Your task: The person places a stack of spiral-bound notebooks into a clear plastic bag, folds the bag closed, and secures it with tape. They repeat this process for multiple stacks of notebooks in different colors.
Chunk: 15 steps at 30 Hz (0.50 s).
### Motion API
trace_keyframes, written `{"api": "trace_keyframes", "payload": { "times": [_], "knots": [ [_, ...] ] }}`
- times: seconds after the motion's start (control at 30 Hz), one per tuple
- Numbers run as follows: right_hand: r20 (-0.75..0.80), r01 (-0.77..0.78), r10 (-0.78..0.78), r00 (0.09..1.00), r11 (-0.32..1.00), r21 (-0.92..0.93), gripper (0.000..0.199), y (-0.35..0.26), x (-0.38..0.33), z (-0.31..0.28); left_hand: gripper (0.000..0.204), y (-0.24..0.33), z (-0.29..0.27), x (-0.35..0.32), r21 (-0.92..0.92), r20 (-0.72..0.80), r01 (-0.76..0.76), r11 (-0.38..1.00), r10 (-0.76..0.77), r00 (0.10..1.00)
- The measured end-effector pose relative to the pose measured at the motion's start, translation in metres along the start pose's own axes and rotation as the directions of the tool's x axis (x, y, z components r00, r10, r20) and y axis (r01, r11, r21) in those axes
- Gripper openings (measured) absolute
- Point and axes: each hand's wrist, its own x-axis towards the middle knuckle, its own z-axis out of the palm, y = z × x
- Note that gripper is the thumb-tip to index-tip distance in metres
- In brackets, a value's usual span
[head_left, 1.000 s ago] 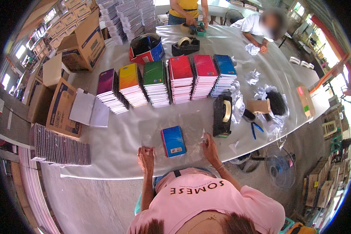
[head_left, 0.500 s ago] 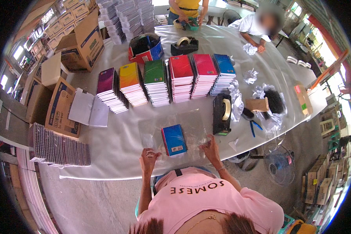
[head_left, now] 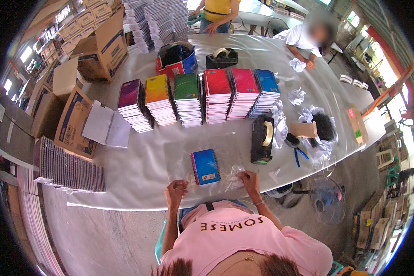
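Both hands [head_left: 176, 189] [head_left: 250, 178] pinching clear wrap [head_left: 230, 177], grips closed

Packing workshop | notebook stacks [head_left: 202, 99] on long table [head_left: 147, 161] | cardboard boxes [head_left: 99, 46] | tape dispenser [head_left: 262, 138]

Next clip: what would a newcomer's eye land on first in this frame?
Most likely the row of bright notebook stacks across the middle of the grey table: purple, yellow, green, red, pink, blue. Nearer the person, a single blue notebook lies on clear plastic wrap, with the left hand and right hand at the wrap's near edge. A black tape dispenser stands just right of it.
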Motion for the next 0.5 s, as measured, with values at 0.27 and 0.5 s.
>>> {"api": "trace_keyframes", "payload": {
  "times": [0.27, 0.5],
  "knots": [
    [-0.093, 0.103, -0.113, 0.989, 0.989, -0.103, 0.019, -0.017, -0.002, 0.001, 0.021, -0.020, -0.002, 0.000, 0.063, 0.006, -0.002, 0.998, 0.002, 1.000],
    [-0.040, -0.006, 0.011, 0.999, 0.994, 0.111, 0.018, -0.041, -0.011, -0.001, 0.019, -0.020, -0.003, -0.008, -0.073, 0.018, -0.030, 0.997, 0.031, 0.999]
  ]
}}
